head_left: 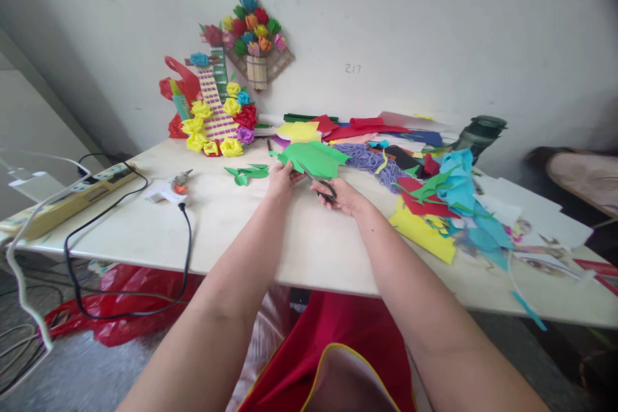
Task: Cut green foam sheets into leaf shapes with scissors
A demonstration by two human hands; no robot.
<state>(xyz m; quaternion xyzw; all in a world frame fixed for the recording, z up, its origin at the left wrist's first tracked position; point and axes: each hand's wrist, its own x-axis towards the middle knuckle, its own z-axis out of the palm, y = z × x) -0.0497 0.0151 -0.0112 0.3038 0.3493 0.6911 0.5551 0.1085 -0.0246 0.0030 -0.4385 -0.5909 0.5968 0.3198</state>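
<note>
My left hand (284, 179) pinches the near left edge of a sheet of green paper (313, 158), which is held just above the table. In my right hand (340, 196) is a pair of scissors (327, 189), with my fingers through the dark handles. The blades lie along the near edge of the green paper, pointing up and left toward my left hand. Whether the blades are parted is too small to tell. Left of my left hand, several cut green leaf shapes (246, 173) rest on the table.
On the left are a glue gun (168, 192) with a black cord and a power strip (72, 199). Paper flowers (232, 147) stand at the back left. Purple yarn (371, 159), coloured scraps (425, 232) and a dark bottle (480, 135) lie to the right.
</note>
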